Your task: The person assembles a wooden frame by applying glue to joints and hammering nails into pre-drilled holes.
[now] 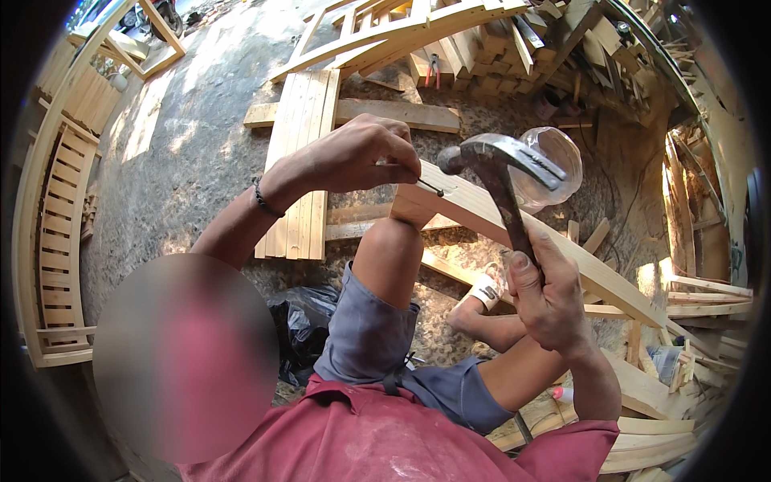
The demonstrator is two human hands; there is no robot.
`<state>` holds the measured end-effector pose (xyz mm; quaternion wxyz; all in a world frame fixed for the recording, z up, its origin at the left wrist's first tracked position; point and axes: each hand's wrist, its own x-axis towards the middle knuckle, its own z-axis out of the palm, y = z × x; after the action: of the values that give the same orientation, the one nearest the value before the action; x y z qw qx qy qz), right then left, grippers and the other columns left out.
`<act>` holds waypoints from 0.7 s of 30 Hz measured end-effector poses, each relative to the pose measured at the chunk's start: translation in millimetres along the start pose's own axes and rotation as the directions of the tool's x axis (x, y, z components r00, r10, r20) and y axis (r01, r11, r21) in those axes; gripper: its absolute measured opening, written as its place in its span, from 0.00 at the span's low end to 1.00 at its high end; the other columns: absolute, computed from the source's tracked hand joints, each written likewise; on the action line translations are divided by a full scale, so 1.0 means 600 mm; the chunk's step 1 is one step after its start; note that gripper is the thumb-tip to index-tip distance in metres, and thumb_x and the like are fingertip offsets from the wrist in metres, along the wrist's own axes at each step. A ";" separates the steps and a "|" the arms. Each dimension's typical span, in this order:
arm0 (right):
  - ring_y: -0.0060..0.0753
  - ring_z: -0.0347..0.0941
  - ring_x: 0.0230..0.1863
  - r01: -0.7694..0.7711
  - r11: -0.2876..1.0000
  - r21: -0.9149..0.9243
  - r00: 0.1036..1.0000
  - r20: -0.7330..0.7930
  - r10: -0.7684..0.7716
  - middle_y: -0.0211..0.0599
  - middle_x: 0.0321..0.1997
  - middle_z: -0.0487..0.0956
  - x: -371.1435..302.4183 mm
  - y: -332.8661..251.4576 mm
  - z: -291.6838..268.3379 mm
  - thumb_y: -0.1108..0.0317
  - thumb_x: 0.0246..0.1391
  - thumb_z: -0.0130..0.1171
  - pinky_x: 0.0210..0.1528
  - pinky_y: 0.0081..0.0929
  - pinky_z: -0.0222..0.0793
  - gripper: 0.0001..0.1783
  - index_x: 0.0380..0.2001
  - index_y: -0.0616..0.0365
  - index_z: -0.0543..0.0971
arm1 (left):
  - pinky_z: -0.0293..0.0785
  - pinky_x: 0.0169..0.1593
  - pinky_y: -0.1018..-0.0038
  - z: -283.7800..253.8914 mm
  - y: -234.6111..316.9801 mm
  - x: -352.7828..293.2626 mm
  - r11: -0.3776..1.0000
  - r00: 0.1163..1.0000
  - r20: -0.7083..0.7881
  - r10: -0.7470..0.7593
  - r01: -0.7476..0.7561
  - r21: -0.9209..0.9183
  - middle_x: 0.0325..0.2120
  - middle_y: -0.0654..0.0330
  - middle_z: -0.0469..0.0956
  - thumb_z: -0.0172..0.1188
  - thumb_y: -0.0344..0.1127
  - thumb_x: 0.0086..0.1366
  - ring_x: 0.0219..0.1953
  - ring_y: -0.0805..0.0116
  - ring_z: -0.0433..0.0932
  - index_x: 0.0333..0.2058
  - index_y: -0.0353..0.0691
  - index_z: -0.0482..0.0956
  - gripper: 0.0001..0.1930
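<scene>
My left hand point(365, 157) is closed in a pinch on a slim dark nail point(431, 189), whose headed end points out past the fingertips. The nail is at the near end of a pale wooden beam point(582, 269); whether its point touches the wood is hidden by my fingers. That end of the beam lies at my bent knee, and the rest slants away to the right. In my right hand point(550, 301) is a claw hammer point(507, 193), gripped by the handle. Its metal head is raised above the beam, to the right of the nail.
A clear round plastic container point(562, 157) shows behind the hammer head. Several planks point(301, 161) lie side by side at the left, across a thicker timber point(397, 114). Red-handled pliers point(434, 71) stand near stacked wood at the back. A black plastic bag point(301, 325) lies beside my leg.
</scene>
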<state>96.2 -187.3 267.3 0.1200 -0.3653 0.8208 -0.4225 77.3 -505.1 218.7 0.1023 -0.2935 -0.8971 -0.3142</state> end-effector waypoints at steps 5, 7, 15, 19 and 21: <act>0.31 0.78 0.25 -0.032 0.957 -0.288 0.990 0.121 0.069 0.41 0.22 0.76 0.010 0.011 -0.009 0.67 0.66 0.49 0.28 0.31 0.70 0.20 0.57 0.66 0.68 | 0.76 0.41 0.65 -0.008 0.010 0.012 1.000 0.999 0.034 0.014 -0.014 0.004 0.28 0.59 0.81 0.66 0.34 0.59 0.34 0.62 0.80 0.32 0.42 0.86 0.05; 0.23 0.69 0.25 -0.072 0.975 -0.212 0.996 0.030 0.080 0.34 0.26 0.73 0.017 -0.023 -0.028 0.67 0.66 0.50 0.28 0.24 0.64 0.17 0.53 0.64 0.71 | 0.76 0.41 0.65 -0.008 0.007 0.010 1.000 0.999 0.032 0.006 -0.006 0.000 0.28 0.59 0.81 0.66 0.34 0.59 0.34 0.61 0.80 0.32 0.42 0.86 0.05; 0.21 0.67 0.25 0.543 0.839 0.026 0.771 -0.410 -0.487 0.30 0.27 0.73 -0.020 -0.126 -0.190 0.64 0.66 0.51 0.28 0.22 0.63 0.14 0.48 0.62 0.74 | 0.74 0.39 0.65 -0.005 0.006 0.010 1.000 1.000 0.001 -0.004 0.004 -0.023 0.26 0.60 0.77 0.67 0.34 0.58 0.33 0.61 0.78 0.31 0.44 0.86 0.04; 0.23 0.68 0.25 0.111 0.897 -0.427 0.973 -0.136 -0.185 0.30 0.25 0.75 0.004 0.016 -0.053 0.63 0.67 0.50 0.27 0.24 0.64 0.14 0.46 0.62 0.74 | 0.74 0.38 0.66 -0.007 0.008 0.014 1.000 1.000 0.021 -0.002 0.002 -0.012 0.26 0.60 0.77 0.68 0.34 0.57 0.33 0.61 0.78 0.31 0.43 0.86 0.04; 0.24 0.69 0.24 -0.105 0.938 -0.332 0.994 -0.030 0.100 0.31 0.24 0.75 0.023 0.026 -0.025 0.62 0.68 0.49 0.27 0.24 0.64 0.14 0.44 0.62 0.74 | 0.74 0.38 0.66 -0.014 0.007 0.024 0.999 0.999 0.005 0.048 -0.048 0.009 0.25 0.60 0.77 0.67 0.34 0.57 0.33 0.61 0.78 0.30 0.43 0.86 0.03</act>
<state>71.1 -181.7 265.9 0.0732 -0.3344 0.8989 -0.2734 68.2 -501.5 232.7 0.1089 -0.3153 -0.8914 -0.3067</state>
